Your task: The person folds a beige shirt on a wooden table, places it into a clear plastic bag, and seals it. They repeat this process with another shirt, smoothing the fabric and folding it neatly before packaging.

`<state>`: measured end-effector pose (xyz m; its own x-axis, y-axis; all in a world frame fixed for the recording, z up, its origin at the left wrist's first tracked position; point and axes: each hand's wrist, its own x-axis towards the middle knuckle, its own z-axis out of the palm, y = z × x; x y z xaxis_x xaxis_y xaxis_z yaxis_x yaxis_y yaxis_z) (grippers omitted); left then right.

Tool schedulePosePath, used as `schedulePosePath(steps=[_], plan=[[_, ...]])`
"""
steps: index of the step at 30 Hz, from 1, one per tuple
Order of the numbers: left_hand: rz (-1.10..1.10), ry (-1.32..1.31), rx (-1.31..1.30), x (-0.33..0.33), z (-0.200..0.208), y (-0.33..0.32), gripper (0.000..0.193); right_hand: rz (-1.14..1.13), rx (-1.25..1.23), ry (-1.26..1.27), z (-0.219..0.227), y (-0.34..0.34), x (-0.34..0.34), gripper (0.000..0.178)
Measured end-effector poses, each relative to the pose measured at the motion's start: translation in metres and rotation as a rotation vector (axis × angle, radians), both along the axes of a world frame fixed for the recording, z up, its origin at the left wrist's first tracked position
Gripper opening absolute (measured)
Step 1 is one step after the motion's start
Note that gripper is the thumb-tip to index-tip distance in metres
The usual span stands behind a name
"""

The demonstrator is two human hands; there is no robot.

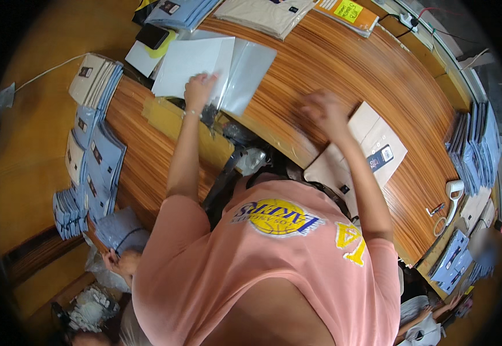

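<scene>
My left hand (199, 92) is over a stack of white sheets (196, 57), its fingers curled closed near their right edge; what they pinch, if anything, is hidden. Clear plastic bags (254, 66) lie partly beneath and to the right of the sheets. Smeared by motion, my right hand (323, 111) hovers above the table, left of a folded beige garment (386, 135) with a dark hang tag (379, 158). Its fingers are too blurred to read, and no held thing shows. My right forearm crosses over part of that garment.
Stacked folded blue shirts (102, 155) line the left side, and more stand at the right edge (474, 144). A dark phone (152, 36) rests by the sheets. A white handheld tool (454, 193) lies at right. Another person's hand (123, 262) touches a bagged garment at lower left.
</scene>
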<state>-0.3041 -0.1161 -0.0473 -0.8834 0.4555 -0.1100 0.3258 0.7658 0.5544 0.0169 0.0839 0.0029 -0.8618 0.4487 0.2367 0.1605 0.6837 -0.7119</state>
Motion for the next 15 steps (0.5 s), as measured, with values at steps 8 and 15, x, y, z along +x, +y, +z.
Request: schedulePosePath(steps=[8, 15], plan=[[-0.268, -0.040, 0.200, 0.024, 0.008, 0.010, 0.016, 0.193, 0.231, 0.076, -0.084, -0.052, -0.163, 0.038], [-0.862, -0.866, 0.638, 0.107, 0.140, 0.030, 0.038, -0.064, -0.298, 0.701, -0.036, -0.024, -0.146, 0.077]])
